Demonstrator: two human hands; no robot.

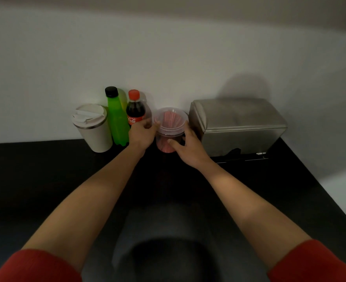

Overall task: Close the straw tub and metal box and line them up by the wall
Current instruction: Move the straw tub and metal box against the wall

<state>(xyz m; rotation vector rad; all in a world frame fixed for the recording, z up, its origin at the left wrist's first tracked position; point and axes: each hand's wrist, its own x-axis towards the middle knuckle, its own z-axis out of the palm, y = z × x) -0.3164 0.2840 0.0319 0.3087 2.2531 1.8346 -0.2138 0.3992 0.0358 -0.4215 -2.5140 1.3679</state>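
A clear plastic straw tub with red straws inside stands on the black counter close to the white wall, a clear lid on its top. My left hand grips the tub's left side near the rim. My right hand holds its right front, thumb across the tub's wall. Just right of the tub sits the metal box, its curved lid down, with a dark gap and a small latch along its lower front.
Left of the tub, along the wall, stand a cola bottle, a green bottle and a white travel cup. The counter's right edge runs diagonally past the metal box.
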